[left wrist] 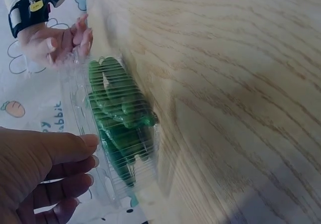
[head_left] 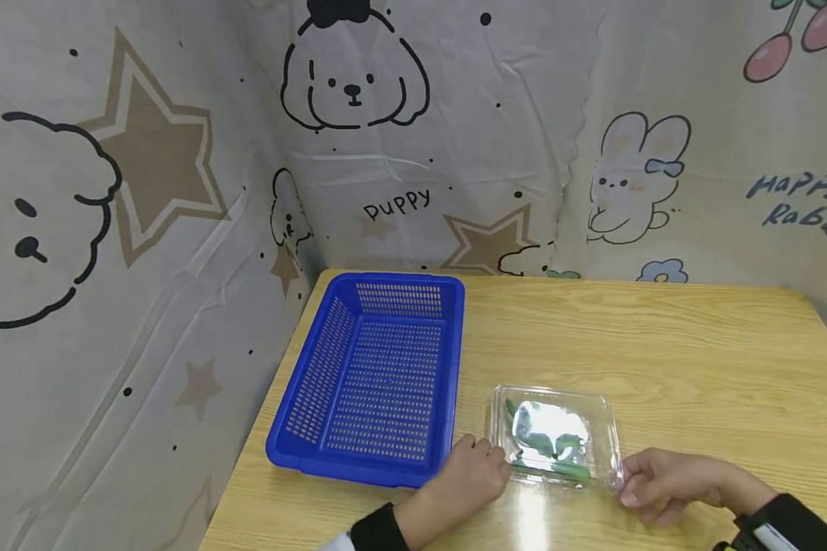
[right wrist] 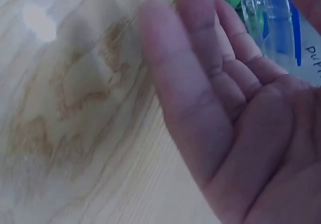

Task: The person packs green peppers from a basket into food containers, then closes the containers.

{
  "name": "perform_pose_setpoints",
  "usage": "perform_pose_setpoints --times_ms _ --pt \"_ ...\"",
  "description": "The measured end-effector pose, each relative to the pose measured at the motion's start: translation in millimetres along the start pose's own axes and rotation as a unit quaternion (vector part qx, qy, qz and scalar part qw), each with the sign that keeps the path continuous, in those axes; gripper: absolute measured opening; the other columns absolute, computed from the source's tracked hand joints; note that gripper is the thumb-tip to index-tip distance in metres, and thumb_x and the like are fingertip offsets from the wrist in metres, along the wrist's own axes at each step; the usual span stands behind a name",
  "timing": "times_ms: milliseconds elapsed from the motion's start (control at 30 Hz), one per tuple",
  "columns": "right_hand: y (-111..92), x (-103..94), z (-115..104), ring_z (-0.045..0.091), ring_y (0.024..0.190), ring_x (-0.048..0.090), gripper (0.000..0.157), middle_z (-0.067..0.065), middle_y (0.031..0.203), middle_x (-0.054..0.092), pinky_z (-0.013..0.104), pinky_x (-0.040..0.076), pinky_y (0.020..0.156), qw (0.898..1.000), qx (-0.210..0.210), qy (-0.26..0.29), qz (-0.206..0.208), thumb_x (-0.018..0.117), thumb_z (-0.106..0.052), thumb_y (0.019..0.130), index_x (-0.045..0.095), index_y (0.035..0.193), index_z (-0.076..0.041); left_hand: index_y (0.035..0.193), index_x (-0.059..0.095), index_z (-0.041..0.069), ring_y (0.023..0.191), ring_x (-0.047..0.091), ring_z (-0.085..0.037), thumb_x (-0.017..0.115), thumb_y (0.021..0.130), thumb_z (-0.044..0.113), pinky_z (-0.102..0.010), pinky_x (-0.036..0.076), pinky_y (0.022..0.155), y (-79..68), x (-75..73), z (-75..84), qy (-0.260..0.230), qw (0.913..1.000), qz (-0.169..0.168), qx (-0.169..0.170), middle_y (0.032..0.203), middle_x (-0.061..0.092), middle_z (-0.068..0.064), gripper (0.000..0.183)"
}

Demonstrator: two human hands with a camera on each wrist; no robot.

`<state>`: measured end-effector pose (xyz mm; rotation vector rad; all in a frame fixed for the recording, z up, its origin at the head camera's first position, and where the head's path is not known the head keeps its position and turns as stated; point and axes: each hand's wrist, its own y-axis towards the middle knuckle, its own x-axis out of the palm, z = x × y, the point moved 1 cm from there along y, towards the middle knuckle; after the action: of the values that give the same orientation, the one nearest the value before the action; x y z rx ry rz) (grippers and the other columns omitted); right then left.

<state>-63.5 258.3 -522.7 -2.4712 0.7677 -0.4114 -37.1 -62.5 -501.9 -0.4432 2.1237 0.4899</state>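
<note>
A clear plastic box (head_left: 603, 432) with a lid sits in front of me on the table. Through its ribbed side in the left wrist view, long green peppers (left wrist: 118, 98) show. My left hand (head_left: 470, 476) pinches the box's near left edge between thumb and fingers. At the near right corner is my right hand (head_left: 685, 484), its fingertips touching or very close to the plastic. The right wrist view shows that hand's fingers (right wrist: 185, 78) mostly straight, with the thumb apart from them. Glare on the lid hides part of the peppers.
A blue plastic basket (head_left: 456, 360) with perforated walls stands left of the box, close to my left hand. The wooden table (head_left: 696, 344) meets a printed cloth (head_left: 455, 153) at its back and left sides.
</note>
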Motion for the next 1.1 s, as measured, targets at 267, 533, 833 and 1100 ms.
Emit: perform_pose_setpoints --times_ms 267,533,833,1100 --pt "1.3 6.7 5.7 0.009 0.069 0.063 0.028 0.005 0.086 0.066 0.028 0.056 0.063 0.999 -0.008 0.003 0.050 0.047 -0.023 0.099 0.061 0.095 0.001 0.070 0.060 0.026 0.056 0.045 -0.004 0.065 0.079 0.026 -0.020 0.037 0.054 2.0 -3.8 2.1 -0.014 0.9993 -0.006 -0.035 0.065 0.051 0.012 0.011" --pt "3.0 19.2 9.3 0.007 0.066 0.060 0.025 -0.002 0.080 0.064 0.025 0.053 0.062 0.997 -0.034 0.041 0.054 0.046 -0.024 0.099 0.061 0.091 -0.005 0.075 0.062 0.019 0.055 0.047 -0.004 0.070 0.075 0.017 -0.016 0.036 0.042 1.6 -5.8 5.2 -0.084 0.9898 -0.025 -0.112 0.067 0.055 0.008 0.009" --pt "3.6 15.0 12.5 0.008 0.068 0.059 0.026 0.000 0.081 0.062 0.024 0.051 0.062 0.997 -0.041 0.040 0.058 0.043 -0.022 0.100 0.059 0.093 -0.003 0.091 0.062 0.008 0.067 0.058 -0.010 0.074 0.076 0.014 -0.017 0.048 0.055 -1.6 -15.7 -11.9 -0.290 0.9331 0.002 -0.213 0.077 0.061 0.001 0.020" --pt "2.3 8.3 12.3 0.008 0.068 0.060 0.026 0.001 0.084 0.062 0.025 0.052 0.063 0.997 -0.045 0.031 0.057 0.041 -0.022 0.101 0.058 0.094 -0.003 0.096 0.064 0.004 0.076 0.062 -0.007 0.067 0.084 0.002 -0.005 0.045 0.074 7.6 -14.1 1.8 -0.484 0.8293 0.188 -0.206 0.087 0.064 -0.001 0.013"
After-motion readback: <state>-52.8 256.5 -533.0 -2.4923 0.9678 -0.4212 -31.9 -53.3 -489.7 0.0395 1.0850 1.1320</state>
